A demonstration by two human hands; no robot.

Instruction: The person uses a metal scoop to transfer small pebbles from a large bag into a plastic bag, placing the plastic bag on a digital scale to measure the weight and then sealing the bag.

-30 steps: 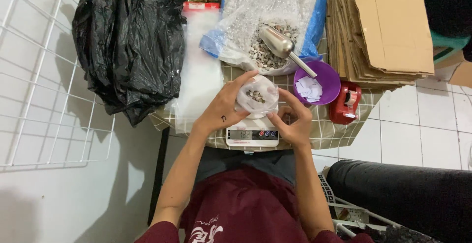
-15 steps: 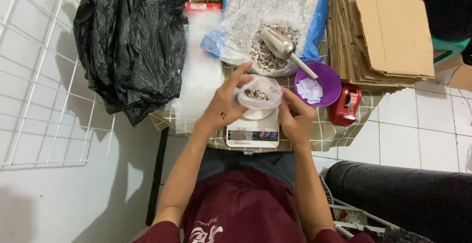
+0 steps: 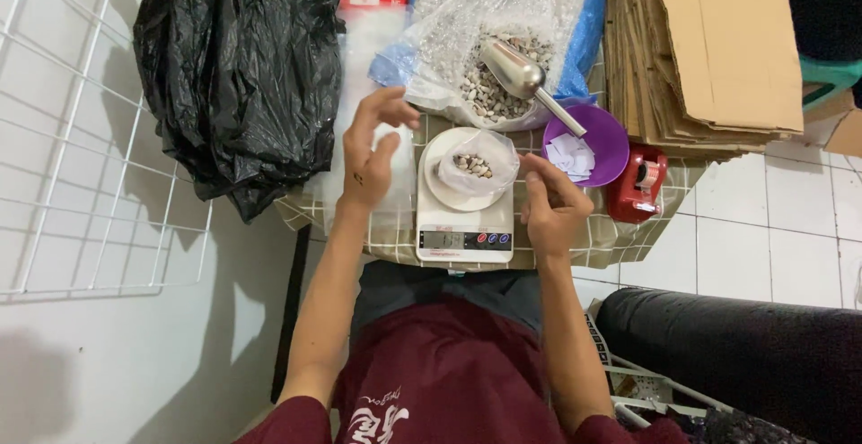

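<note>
Clear plastic bag [image 3: 478, 167] of pebbles sat on the round pan of the white scale [image 3: 464, 215], between our two hands. We noted our left hand [image 3: 370, 158] lifted just left of the scale, fingers spread loose, gripping nothing. Our right hand [image 3: 549, 206] lay beside the scale's right edge, fingers half curled, fingertips close to the bag; touching or not, we could not tell. Beyond our hands lay a metal scoop [image 3: 523, 79] in a big sack of stones [image 3: 489, 40], with a purple bowl [image 3: 600, 143] beyond the right hand.
</note>
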